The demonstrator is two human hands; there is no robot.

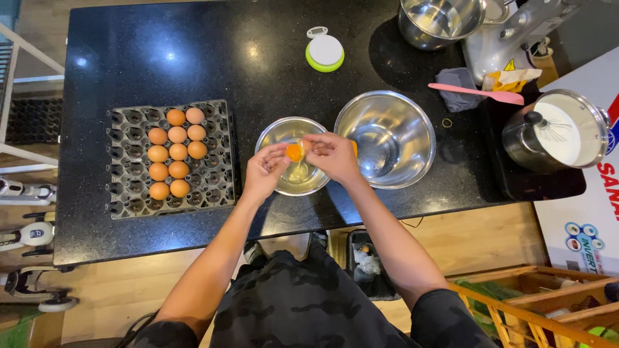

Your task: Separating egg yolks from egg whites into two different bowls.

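Overhead, both hands meet above the small steel bowl (293,164) at the near edge of the black counter (213,51). Left hand (264,171) is curled, fingertips pinched on one half of a cracked eggshell (294,152); an orange yolk sits cupped in it. Right hand (332,154) is likewise closed at the fingertips, on what looks like the other shell half, though its fingers hide most of it. Shells are held directly over the small bowl, so the clear white drops straight in; a pale pool shows at the bottom.

Just beside it on the right, nearly touching, stands a larger steel bowl (387,145); whether anything lies in it I cannot tell. Grey egg tray (171,158) lies to the left, within reach of the left hand, brown eggs filling two middle columns, outer cups bare.

Further back: a round green-and-white kitchen timer (325,53), a stand mixer (509,32) with its bowl, a pink spatula (477,93) resting on a grey cloth, and a lidded pot (554,129) with a whisk in it at the far right. A bin (367,264) with shells sits below the counter edge.
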